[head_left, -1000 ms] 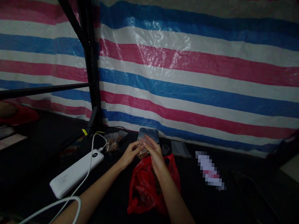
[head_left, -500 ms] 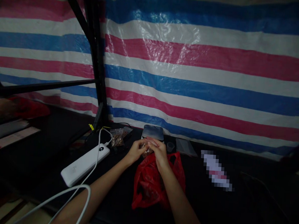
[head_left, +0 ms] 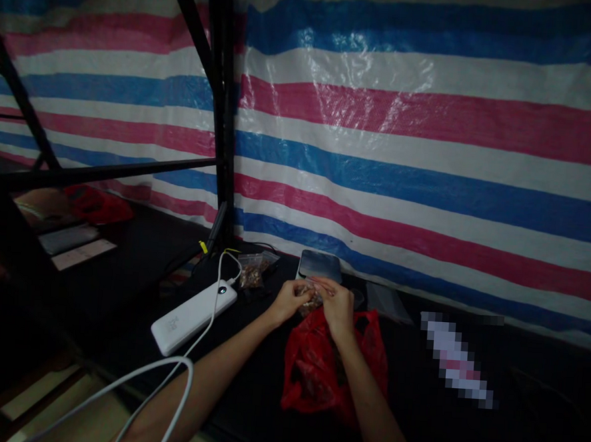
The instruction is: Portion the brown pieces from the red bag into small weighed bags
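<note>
Both hands meet over a small clear plastic bag point(head_left: 311, 305) with brownish bits in it. My left hand point(head_left: 290, 301) pinches the bag's left upper side between thumb and fingers. At its top edge, my right hand point(head_left: 338, 305) is closed on the bag too, its fingertips close to the left ones. Below the hands lies a red plastic bag point(head_left: 311, 365), open toward the top and partly covered by my right forearm. A flat device with a dark top point(head_left: 320, 265), perhaps a small scale, sits just behind the hands.
Left of my arms lies a white power bank point(head_left: 194, 318) with a white cable point(head_left: 186, 368). A filled clear bag point(head_left: 252, 272) is behind it. Empty-looking clear bags point(head_left: 388, 303) lie right. A black metal frame point(head_left: 222, 110) stands left; another person's arm point(head_left: 46, 204) is beyond it.
The view has swung left, so everything sits further right. My right hand's fingers have shifted slightly along the small bag's top; both hands still hold it.
</note>
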Demonstrator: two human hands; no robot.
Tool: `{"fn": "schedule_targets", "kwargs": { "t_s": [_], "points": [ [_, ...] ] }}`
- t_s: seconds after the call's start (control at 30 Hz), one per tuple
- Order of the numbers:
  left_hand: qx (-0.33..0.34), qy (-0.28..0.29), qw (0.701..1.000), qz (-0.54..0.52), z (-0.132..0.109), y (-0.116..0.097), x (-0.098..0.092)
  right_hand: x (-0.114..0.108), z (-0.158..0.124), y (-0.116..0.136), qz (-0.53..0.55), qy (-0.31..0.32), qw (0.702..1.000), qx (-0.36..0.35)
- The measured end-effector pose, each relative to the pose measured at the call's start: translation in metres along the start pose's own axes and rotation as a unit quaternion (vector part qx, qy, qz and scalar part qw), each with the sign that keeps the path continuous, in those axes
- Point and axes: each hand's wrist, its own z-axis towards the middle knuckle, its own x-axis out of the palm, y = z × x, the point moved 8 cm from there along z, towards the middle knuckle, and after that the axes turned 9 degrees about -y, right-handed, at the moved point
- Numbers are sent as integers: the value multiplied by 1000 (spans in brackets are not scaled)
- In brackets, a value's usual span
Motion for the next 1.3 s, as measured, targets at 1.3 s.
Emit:
{"fn": "schedule_targets", "kwargs": {
  "t_s": [1.3],
  "points": [
    [40,-184,971,146,10,-41,-66,-80,25,8,105,-168,980,30]
  ]
}}
